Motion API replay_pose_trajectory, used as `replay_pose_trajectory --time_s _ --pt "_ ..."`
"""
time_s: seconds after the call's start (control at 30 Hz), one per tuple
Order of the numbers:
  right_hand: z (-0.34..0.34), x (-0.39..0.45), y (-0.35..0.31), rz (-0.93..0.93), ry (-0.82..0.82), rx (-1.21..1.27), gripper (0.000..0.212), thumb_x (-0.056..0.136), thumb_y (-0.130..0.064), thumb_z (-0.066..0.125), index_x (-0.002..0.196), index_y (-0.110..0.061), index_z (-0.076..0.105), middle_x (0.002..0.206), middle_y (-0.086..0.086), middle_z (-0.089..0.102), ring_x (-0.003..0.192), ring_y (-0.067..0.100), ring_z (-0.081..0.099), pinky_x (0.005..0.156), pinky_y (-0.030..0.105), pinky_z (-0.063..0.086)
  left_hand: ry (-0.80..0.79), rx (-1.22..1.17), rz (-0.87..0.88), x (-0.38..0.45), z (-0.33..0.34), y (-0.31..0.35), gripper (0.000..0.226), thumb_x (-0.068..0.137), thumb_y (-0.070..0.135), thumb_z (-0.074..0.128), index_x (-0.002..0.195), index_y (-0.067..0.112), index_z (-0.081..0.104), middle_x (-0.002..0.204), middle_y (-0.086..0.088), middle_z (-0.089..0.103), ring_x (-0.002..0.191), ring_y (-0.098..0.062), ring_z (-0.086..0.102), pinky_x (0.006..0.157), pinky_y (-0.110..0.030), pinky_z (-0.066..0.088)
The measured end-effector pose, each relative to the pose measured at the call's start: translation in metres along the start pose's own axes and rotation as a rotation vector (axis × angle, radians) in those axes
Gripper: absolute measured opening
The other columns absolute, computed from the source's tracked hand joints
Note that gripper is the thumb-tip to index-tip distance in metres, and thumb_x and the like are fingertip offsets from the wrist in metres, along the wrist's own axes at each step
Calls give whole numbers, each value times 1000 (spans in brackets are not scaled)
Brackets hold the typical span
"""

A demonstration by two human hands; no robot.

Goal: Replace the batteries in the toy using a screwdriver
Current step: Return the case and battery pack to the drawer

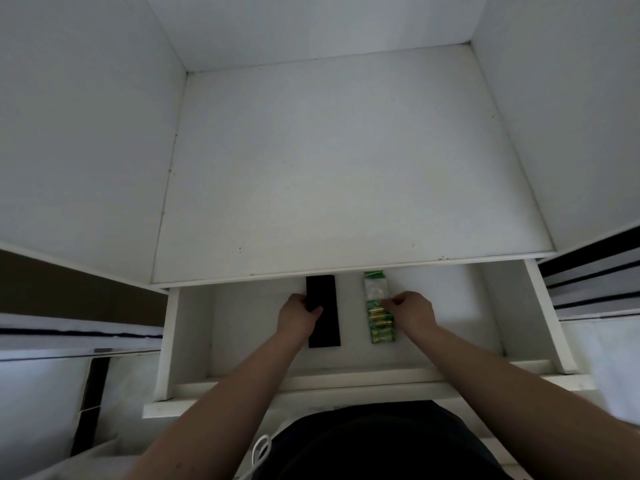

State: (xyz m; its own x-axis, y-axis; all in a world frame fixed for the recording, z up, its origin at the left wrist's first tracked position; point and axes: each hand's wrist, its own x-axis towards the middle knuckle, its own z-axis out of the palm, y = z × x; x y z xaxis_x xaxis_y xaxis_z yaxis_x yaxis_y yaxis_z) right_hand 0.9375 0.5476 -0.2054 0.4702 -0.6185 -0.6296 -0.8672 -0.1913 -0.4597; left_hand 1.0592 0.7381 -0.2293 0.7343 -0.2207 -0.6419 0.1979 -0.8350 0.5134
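Observation:
An open white drawer (519, 323) under the desk holds a flat black rectangular case (323, 327) and a green pack of batteries (377, 323). My left hand (298, 317) grips the left edge of the black case, thumb over its top. My right hand (412, 311) pinches the right edge of the battery pack, which lies flat on the drawer floor. The far ends of both things reach under the desk's front edge. No toy or screwdriver is in view.
The white desk top (346, 168) stretches ahead between white side walls. The drawer's front panel (346, 386) is close to my body. Shelving with dark strips (595, 271) stands at the right, and white bins (41, 393) at the left.

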Motion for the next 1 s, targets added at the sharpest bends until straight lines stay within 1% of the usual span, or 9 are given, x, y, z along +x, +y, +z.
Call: replay_pose_trajectory --time_s 0.2,0.33,0.47,0.6,0.7,0.77,0.87,0.9,1.0 --pt "1 4 2 -28 48 -61 26 89 -34 64 98 -10 66 99 9 69 78 18 56 66 23 39 32 75 53 5 0 -6 51 86 29 71 126 4 50 121 -14 63 108 -27 61 79 -22 42" --pt "4 5 4 -38 52 -97 27 90 -36 63 99 -10 66 99 10 69 90 24 63 68 24 40 44 115 85 9 0 -9 53 84 30 73 125 6 50 118 -15 63 106 -27 61 78 -22 41" --pt "3 4 4 -70 64 -149 30 92 -39 57 101 -11 65 99 10 69 91 26 64 71 28 46 27 140 101 7 -2 -10 49 89 28 68 128 5 49 120 -16 62 109 -28 60 81 -24 43" --pt "-8 -8 -3 -156 101 -307 35 97 -42 47 108 -12 61 102 10 67 95 27 63 73 30 47 89 95 175 -12 -16 -1 38 92 25 62 124 8 53 111 -14 62 92 -24 62 72 -21 42" --pt "-19 -23 -5 -244 123 -372 33 97 -42 45 107 -17 63 101 7 66 92 26 63 71 30 48 35 91 322 -40 -32 3 28 93 24 60 119 14 57 98 -4 64 76 -11 59 60 -12 39" --pt "-25 -38 -3 -353 158 -438 31 97 -42 44 104 -20 65 97 3 65 86 24 63 69 30 49 -9 89 384 -62 -42 0 31 94 23 59 123 18 51 92 5 61 72 -3 58 58 -5 38" --pt "-31 -63 8 -530 188 -467 28 97 -43 46 100 -23 66 94 -2 64 82 19 64 68 30 51 -48 168 466 -91 -48 -6 39 93 29 59 130 25 46 96 13 62 79 -2 60 72 -15 48" --pt "-31 -71 13 -589 185 -471 29 96 -44 46 100 -24 66 93 -3 65 82 18 64 68 31 52 -62 228 508 -100 -47 -10 41 93 33 58 131 26 46 102 13 62 87 -3 60 80 -20 48" --pt "-28 -92 28 -785 174 -442 43 93 -51 37 96 -23 69 90 -4 66 82 16 64 69 31 52 -86 411 646 -122 -44 -23 48 96 44 49 140 29 40 130 11 55 116 -6 53 95 -19 38"
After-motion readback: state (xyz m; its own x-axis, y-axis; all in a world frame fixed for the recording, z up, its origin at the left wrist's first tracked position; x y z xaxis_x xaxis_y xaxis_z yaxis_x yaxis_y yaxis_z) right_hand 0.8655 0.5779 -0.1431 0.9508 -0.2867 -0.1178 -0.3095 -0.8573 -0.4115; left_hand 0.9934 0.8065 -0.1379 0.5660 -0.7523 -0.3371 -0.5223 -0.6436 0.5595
